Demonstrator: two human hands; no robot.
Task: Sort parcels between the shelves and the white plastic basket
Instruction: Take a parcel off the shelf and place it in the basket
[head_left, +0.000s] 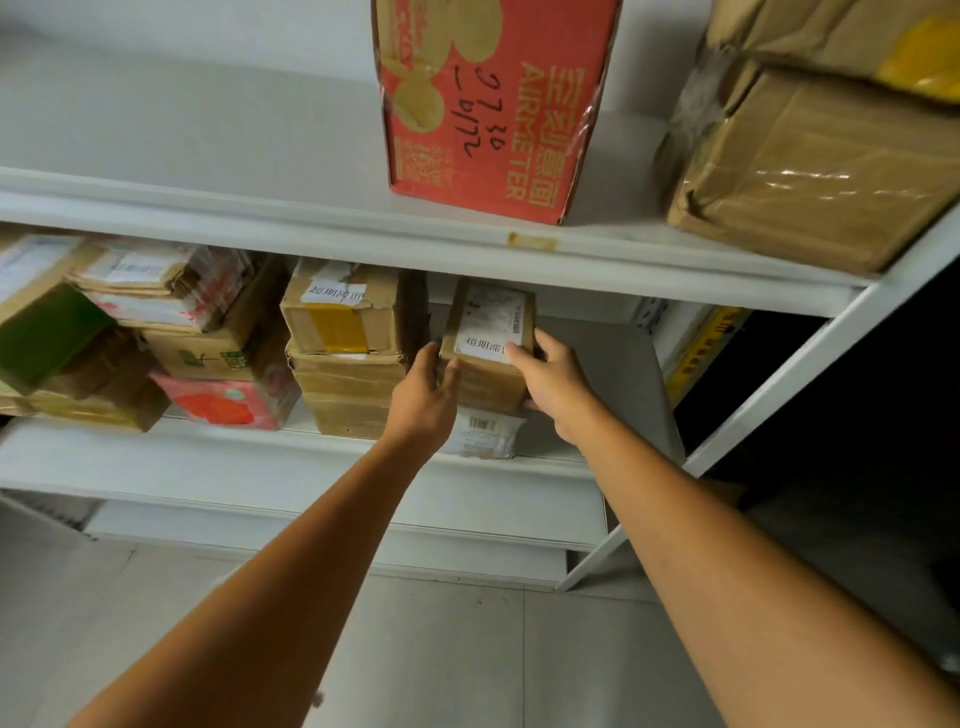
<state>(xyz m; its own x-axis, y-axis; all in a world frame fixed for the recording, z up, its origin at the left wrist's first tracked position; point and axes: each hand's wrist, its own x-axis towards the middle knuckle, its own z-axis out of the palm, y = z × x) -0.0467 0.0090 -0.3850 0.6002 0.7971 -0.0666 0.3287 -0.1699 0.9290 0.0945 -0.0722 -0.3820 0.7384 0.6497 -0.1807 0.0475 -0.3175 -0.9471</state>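
In the head view, the small labelled cardboard parcel (485, 358) is on the middle shelf (234, 457), just beside the stack of brown boxes (345, 374) and above a flat white mailer bag (483, 439); whether it rests on the bag or is lifted cannot be told. Your left grip (423, 397) and right grip (553, 387) are both clamped on its sides, fingers curled round the edges. Squeeze evenly, keep it level so the mailer is not dragged along, and mind the upper shelf lip (311, 228); the white basket is out of view
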